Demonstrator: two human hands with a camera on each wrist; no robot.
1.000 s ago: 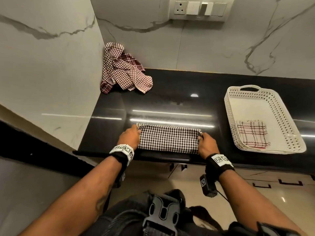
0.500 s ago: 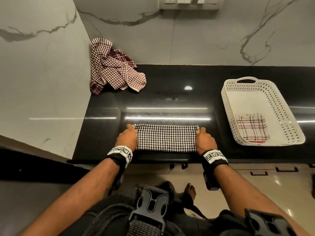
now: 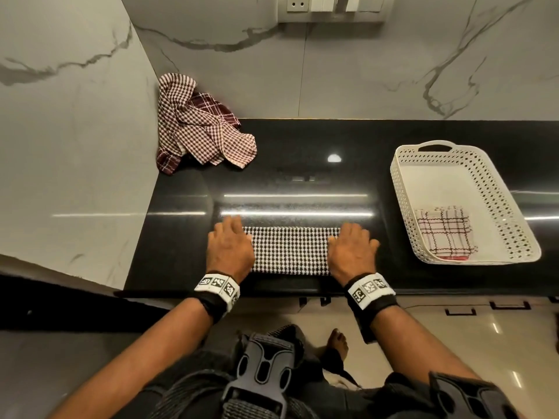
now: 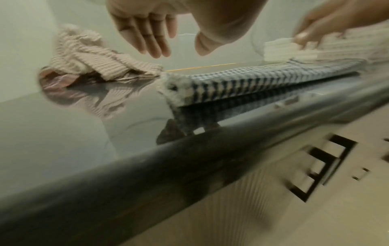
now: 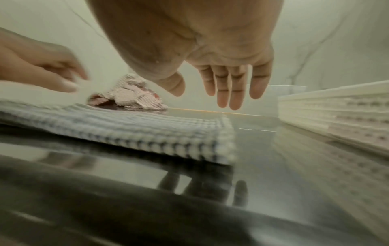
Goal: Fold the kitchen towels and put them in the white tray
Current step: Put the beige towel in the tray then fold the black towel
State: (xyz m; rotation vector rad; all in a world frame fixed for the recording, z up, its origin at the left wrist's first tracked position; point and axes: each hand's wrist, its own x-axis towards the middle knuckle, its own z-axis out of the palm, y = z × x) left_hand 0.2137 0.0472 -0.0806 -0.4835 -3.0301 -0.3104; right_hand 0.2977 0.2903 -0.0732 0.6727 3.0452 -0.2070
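- Two hands flank one towel in the head view: left hand (image 3: 230, 248) at the left end of the black-and-white checked towel (image 3: 290, 250), right hand (image 3: 352, 247) at the right end. The folded strip lies near the front edge of the black countertop (image 3: 302, 164), long axis left to right.
- White tray (image 3: 429, 152) sits to the right, nearer the right hand, with a plaid folded towel (image 3: 443, 231) inside; crumpled maroon towels (image 3: 199, 125) lie in the back-left corner.
- Left wrist view: fingers (image 4: 151, 33) straight, loosely spread, holding nothing, above the towel's left end (image 4: 210, 84).
- Right wrist view: fingers (image 5: 229, 83) extended, empty, above the counter just right of the towel's end (image 5: 147, 133). Likely next: an end-to-end fold.
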